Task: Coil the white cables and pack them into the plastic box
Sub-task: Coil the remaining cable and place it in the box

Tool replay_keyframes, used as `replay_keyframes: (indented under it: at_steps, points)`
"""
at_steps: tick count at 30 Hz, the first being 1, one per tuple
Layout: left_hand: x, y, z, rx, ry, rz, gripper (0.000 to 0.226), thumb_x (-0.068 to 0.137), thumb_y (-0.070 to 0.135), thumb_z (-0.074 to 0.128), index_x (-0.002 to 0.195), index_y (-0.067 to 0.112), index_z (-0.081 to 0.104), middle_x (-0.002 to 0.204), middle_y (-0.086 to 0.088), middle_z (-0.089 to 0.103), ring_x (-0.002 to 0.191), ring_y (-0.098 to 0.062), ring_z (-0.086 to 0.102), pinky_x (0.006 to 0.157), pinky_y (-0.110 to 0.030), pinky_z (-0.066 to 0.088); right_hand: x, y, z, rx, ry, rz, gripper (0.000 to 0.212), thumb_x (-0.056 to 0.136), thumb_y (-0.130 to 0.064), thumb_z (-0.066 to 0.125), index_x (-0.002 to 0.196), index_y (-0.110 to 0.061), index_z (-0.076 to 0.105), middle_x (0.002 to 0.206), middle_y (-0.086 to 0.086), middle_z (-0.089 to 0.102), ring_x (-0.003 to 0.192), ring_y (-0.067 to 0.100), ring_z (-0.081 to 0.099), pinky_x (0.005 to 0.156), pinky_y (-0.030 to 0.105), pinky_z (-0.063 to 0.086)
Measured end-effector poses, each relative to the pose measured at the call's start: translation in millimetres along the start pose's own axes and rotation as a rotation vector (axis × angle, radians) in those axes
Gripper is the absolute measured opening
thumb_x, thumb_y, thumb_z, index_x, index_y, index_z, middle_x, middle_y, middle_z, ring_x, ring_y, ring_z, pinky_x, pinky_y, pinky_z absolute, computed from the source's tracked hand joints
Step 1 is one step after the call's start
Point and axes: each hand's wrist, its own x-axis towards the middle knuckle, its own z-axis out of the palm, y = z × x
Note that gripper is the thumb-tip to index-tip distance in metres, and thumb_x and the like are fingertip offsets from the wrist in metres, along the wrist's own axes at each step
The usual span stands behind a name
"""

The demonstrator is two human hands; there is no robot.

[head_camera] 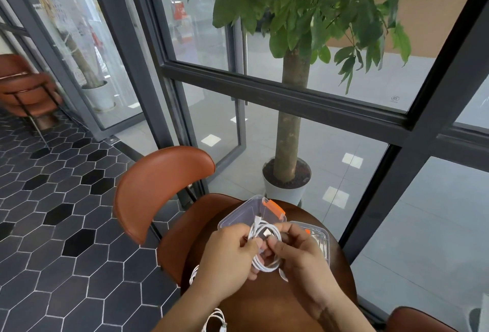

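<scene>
Over a small round brown table (267,302), my left hand (227,255) and my right hand (299,249) both grip one coiled white cable (264,265); its metal plug (266,233) sticks up between my fingers. Just beyond my hands lies a clear plastic box (238,215) with an orange latch (275,207). A second clear piece with an orange clip (318,239) sits to its right, partly hidden by my right hand. Another white cable (215,318) lies loose at the table's near left edge, and a further white loop (194,273) shows under my left wrist.
A brown leather chair (158,188) stands left of the table, and another chair back (415,318) shows at the bottom right. A potted tree in a white pot (287,191) stands behind the table against the glass wall. Dark hexagon tiles (66,225) cover the floor on the left.
</scene>
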Motion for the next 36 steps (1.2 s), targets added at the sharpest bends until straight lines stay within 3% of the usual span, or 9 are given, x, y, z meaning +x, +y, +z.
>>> replay_keyframes:
  at_steps: [3, 6, 12, 16, 21, 24, 27, 32, 36]
  points:
    - [3, -3, 1, -0.106, -0.044, -0.019, 0.011, 0.095, 0.019, 0.061, 0.096, 0.018, 0.073, 0.076, -0.004, 0.076, 0.063, -0.021, 0.075, 0.063, -0.046, 0.064, 4, -3, -6, -0.132, -0.003, 0.001, 0.029, 0.079, -0.018, 0.078, 0.102, -0.001, 0.072, 0.104, 0.032, 0.071, 0.094, 0.048, 0.065, 0.095, 0.062, 0.05]
    - [4, -8, 3, -0.182, -0.069, -0.037, 0.011, 0.095, 0.018, 0.063, 0.098, 0.021, 0.073, 0.077, -0.003, 0.076, 0.067, -0.024, 0.075, 0.065, -0.047, 0.064, 5, -3, -12, -0.091, -0.002, 0.032, 0.037, 0.075, -0.013, 0.081, 0.108, 0.002, 0.071, 0.108, 0.031, 0.072, 0.101, 0.05, 0.066, 0.097, 0.06, 0.05]
    - [7, -8, 6, -0.35, -0.074, -0.148, 0.015, 0.096, 0.01, 0.062, 0.093, 0.011, 0.077, 0.084, -0.021, 0.075, 0.068, -0.029, 0.075, 0.063, -0.049, 0.063, -2, 4, -13, 0.437, -0.123, 0.155, 0.057, 0.06, 0.003, 0.09, 0.111, -0.001, 0.066, 0.092, 0.025, 0.069, 0.077, 0.034, 0.068, 0.071, 0.043, 0.061]
    - [10, -15, 10, -0.212, -0.037, -0.088, 0.016, 0.096, 0.014, 0.061, 0.089, 0.015, 0.076, 0.078, -0.014, 0.075, 0.069, -0.027, 0.075, 0.061, -0.05, 0.063, -1, 22, -11, 0.532, -0.069, 0.087, 0.075, 0.048, 0.008, 0.093, 0.116, -0.002, 0.064, 0.089, 0.025, 0.065, 0.077, 0.039, 0.062, 0.075, 0.051, 0.056]
    - [5, -10, 15, -0.064, 0.011, 0.021, 0.019, 0.098, 0.017, 0.055, 0.092, 0.026, 0.071, 0.072, 0.0, 0.074, 0.056, -0.018, 0.073, 0.057, -0.042, 0.063, 6, 23, -9, -0.207, 0.167, -0.175, 0.043, 0.068, -0.019, 0.092, 0.107, -0.013, 0.073, 0.091, 0.02, 0.077, 0.085, 0.04, 0.072, 0.085, 0.057, 0.057]
    - [5, -5, 18, -0.045, 0.031, 0.06, 0.036, 0.098, 0.016, 0.053, 0.11, 0.05, 0.057, 0.077, 0.005, 0.075, 0.057, -0.014, 0.073, 0.06, -0.032, 0.063, 10, 23, -7, -0.34, 0.254, -0.217, 0.021, 0.087, -0.02, 0.077, 0.107, -0.014, 0.073, 0.086, 0.012, 0.079, 0.083, 0.036, 0.076, 0.085, 0.054, 0.06]
    - [10, -16, 21, 0.124, 0.116, 0.129, 0.043, 0.097, 0.022, 0.053, 0.134, 0.043, 0.057, 0.081, -0.001, 0.074, 0.066, -0.018, 0.071, 0.071, -0.038, 0.061, 12, 24, 0, -0.456, 0.303, -0.252, 0.005, 0.094, -0.018, 0.069, 0.098, -0.02, 0.073, 0.077, 0.006, 0.079, 0.071, 0.026, 0.075, 0.073, 0.044, 0.06]
    - [4, -25, 28, 0.359, 0.202, 0.283, 0.043, 0.096, 0.021, 0.055, 0.136, 0.036, 0.058, 0.093, -0.001, 0.074, 0.085, -0.022, 0.068, 0.075, -0.033, 0.05, 18, 27, 5, -0.265, 0.385, -0.145, 0.008, 0.091, -0.012, 0.072, 0.085, -0.007, 0.074, 0.064, 0.018, 0.072, 0.055, 0.03, 0.066, 0.06, 0.039, 0.054]
    - [7, -26, 23, 0.371, 0.154, 0.273, 0.046, 0.098, 0.019, 0.052, 0.141, 0.037, 0.051, 0.109, 0.002, 0.063, 0.1, -0.02, 0.064, 0.084, -0.035, 0.051, 16, 26, 0, -0.17, 0.182, -0.024, 0.01, 0.091, -0.013, 0.074, 0.101, -0.013, 0.074, 0.072, 0.023, 0.071, 0.062, 0.028, 0.066, 0.067, 0.041, 0.057]
